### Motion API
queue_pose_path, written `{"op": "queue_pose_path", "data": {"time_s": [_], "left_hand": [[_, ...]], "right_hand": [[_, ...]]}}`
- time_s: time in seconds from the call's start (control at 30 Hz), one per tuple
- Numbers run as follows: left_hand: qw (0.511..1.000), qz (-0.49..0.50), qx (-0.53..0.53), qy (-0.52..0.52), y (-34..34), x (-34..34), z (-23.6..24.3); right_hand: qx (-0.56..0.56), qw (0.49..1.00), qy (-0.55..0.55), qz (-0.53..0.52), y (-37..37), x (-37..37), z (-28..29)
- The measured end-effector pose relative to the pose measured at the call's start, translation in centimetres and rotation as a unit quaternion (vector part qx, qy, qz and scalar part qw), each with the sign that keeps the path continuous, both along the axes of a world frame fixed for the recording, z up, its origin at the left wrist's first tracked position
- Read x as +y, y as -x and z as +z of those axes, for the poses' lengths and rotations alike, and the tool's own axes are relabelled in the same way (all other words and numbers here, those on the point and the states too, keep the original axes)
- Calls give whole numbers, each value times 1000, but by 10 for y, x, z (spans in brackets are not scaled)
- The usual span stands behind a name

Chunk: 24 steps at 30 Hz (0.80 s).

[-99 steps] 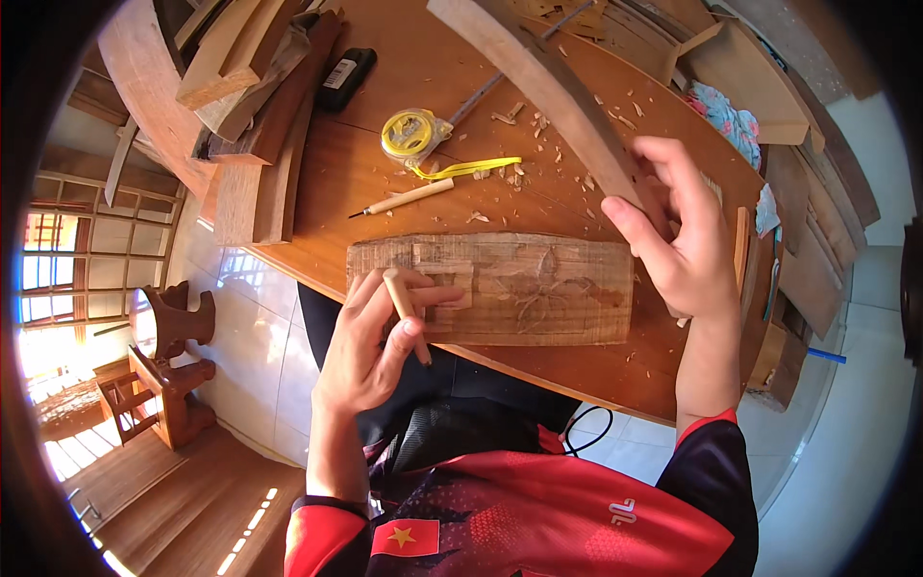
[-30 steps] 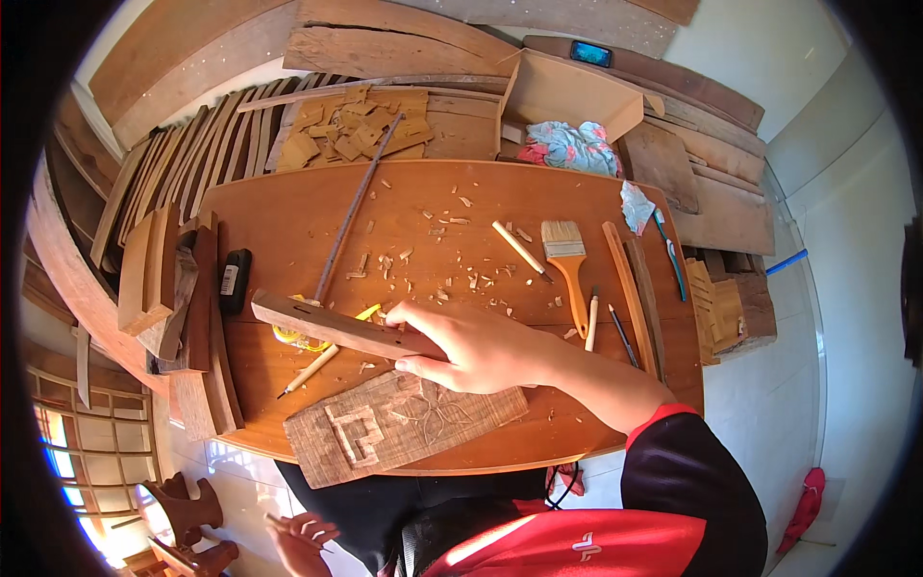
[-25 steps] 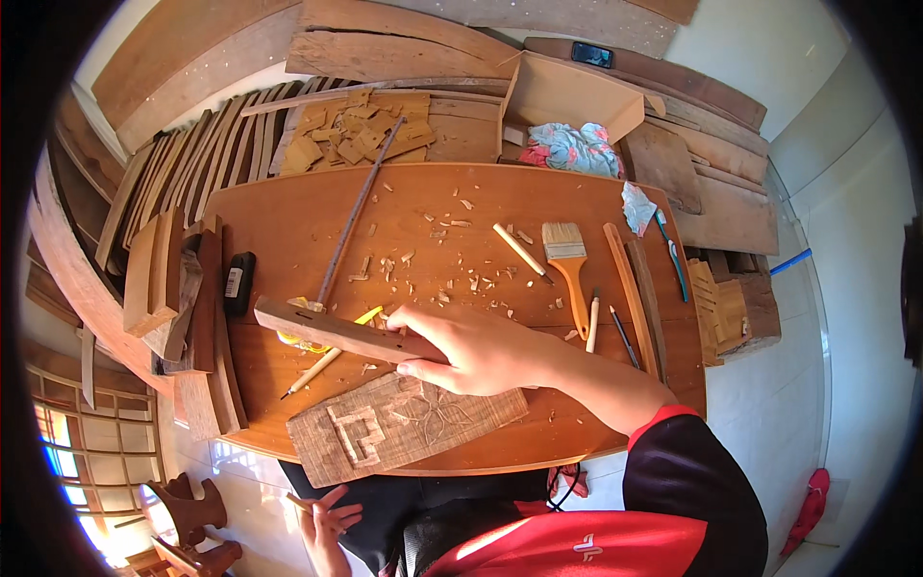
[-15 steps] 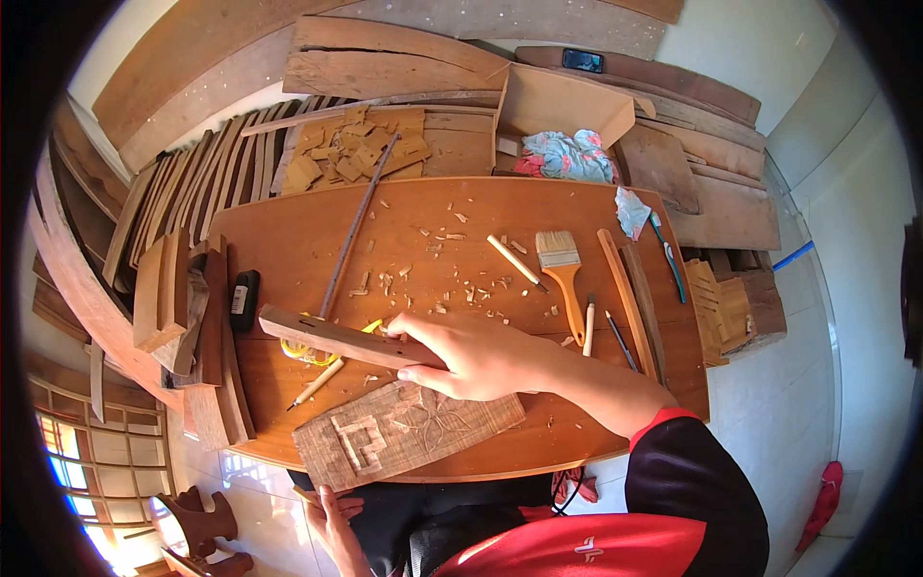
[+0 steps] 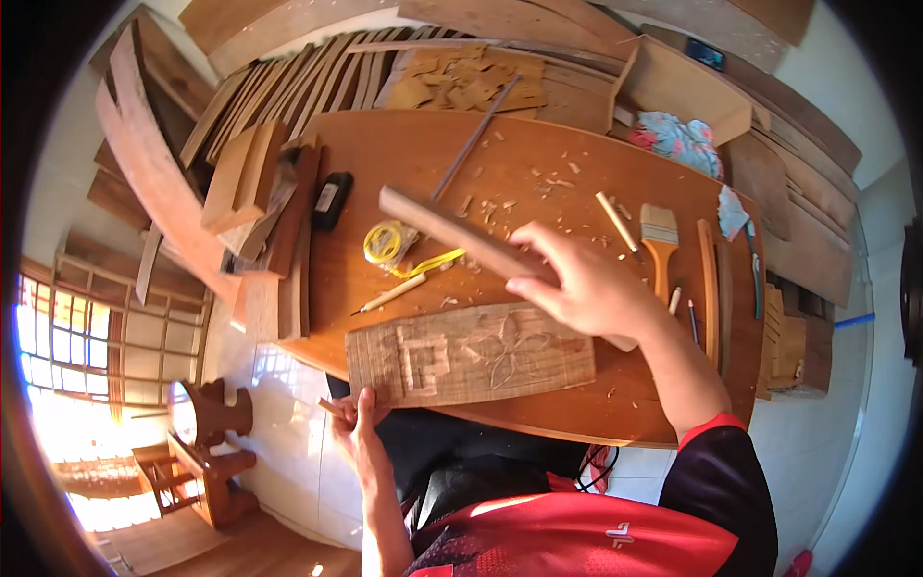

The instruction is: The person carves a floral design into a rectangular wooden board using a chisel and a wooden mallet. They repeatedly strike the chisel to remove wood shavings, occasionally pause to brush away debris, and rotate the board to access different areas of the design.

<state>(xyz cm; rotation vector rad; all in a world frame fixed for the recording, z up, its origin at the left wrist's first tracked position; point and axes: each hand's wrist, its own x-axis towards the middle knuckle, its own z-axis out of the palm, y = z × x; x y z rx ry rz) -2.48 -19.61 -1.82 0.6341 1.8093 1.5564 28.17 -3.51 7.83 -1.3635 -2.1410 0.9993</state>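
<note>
My right hand grips a long wooden strip, raised over the table above a carved board. The board lies near the table's front edge with a square relief and a flower cut into it. My left hand is at the board's front left corner, thumb against it, holding a small wooden-handled tool. Behind the board lie a yellow tape measure and a slim carving tool. A wide paintbrush and another carving tool lie behind my right hand.
Wood shavings scatter over the table. Stacked blocks and a black object occupy its left; wood strips its right. Beyond are leaning planks, a box with cloth, and a phone. Wooden stools stand lower left.
My left hand has risen from below the table edge to the board's corner. My right hand still holds the strip, now lifted higher. The view has swung, shifting the scene rightward.
</note>
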Motion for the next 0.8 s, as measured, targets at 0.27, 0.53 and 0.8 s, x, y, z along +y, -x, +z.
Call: {"op": "queue_pose_path", "data": {"time_s": [0.27,0.53,0.8], "left_hand": [[981,105,-46,-153,-17,30,52],[933,148,28,-326,-15,93,126],[892,74,-12,-447,0,147,177]], "right_hand": [[52,997,-49,-43,-18,11,12],[84,987,-128,-55,-20,13,13],[67,980,-168,-83,-19,7,25]]}}
